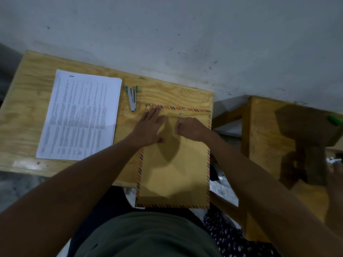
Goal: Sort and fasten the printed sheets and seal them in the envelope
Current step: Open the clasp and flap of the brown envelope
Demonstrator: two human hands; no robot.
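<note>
Head view: the envelope (pixel 174 164) lies flat on the tabletop (pixel 27 108), its near end overhanging the edge. My left hand (pixel 148 127) presses it with fingers spread; my right hand (pixel 191 129) has its grip curled, pinching what looks like closure string below the clasp (pixel 180 114). I judge sealing underway: hold the flap flat, wind taut.

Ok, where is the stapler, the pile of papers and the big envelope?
stapler (pixel 132 98), head view, silver middle.
pile of papers (pixel 81 114), head view, top sheet's middle.
envelope (pixel 172 169), head view, bare brown middle.
</note>
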